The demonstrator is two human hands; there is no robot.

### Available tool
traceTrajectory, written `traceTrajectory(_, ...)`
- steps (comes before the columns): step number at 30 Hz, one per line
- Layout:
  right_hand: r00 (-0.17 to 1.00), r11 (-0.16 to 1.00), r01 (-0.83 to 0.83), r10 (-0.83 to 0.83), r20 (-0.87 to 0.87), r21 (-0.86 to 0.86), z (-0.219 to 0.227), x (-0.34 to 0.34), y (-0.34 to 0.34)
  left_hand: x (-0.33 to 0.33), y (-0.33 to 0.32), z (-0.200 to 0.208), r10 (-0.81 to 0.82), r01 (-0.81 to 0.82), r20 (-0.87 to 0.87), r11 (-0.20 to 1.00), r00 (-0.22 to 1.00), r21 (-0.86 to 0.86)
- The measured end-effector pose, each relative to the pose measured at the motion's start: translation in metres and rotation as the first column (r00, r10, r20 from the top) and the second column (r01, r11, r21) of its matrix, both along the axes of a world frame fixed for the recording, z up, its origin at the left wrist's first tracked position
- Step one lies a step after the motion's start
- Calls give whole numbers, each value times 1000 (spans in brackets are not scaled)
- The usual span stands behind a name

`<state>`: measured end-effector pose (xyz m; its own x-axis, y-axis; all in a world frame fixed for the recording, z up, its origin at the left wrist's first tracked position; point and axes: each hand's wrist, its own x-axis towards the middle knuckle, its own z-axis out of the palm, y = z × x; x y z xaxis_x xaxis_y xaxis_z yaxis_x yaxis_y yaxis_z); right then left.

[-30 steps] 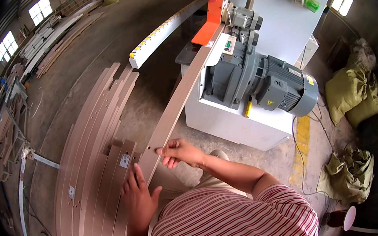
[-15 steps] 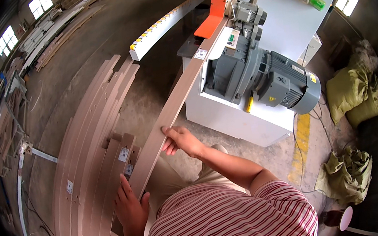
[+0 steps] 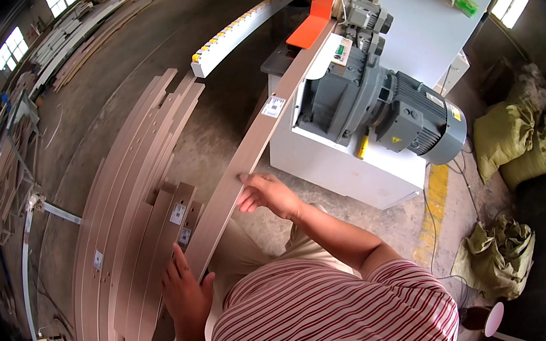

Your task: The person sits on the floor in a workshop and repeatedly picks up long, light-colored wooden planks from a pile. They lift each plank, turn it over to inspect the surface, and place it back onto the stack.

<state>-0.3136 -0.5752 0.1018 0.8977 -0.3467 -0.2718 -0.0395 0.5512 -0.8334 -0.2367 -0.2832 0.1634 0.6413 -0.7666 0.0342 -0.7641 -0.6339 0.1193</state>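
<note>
A long brown wooden board (image 3: 238, 168) with a white label runs from the machine down toward my body. My right hand (image 3: 269, 195) holds its right edge, one fingertip on the upper face and the other fingers bent along the side. At the board's near end rests my left hand (image 3: 187, 293), open, its fingers stretched out and the thumb apart. Left of this hand lies a stack of similar boards (image 3: 124, 209), some labelled. The board's far end passes beside an orange guard (image 3: 319, 15) on the machine, where it is hidden.
A grey motor (image 3: 416, 119) sits on the white machine base (image 3: 348, 175) at the right. Beyond the stack, a white roller rail (image 3: 236, 35) curves away. Yellowish sacks (image 3: 513, 131) and a crumpled sack (image 3: 495, 256) lie on the floor at right. A metal frame (image 3: 32, 289) stands at left.
The board has slid toward me, its label now farther from the orange guard. My right hand stays at nearly the same place, its fingers slightly looser. The view has shifted a little.
</note>
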Motion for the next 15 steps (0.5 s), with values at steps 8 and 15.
traceTrajectory(8, 999, 999, 33, -33, 9, -15, 0, -6, -9, 0, -9, 0, -26, 27, 27, 999, 999, -38)
traceTrajectory(15, 999, 1000, 25, -25, 27, -10, -8, -5, -14, 2, -11, 0, -41, 42, 49, 999, 998, -19)
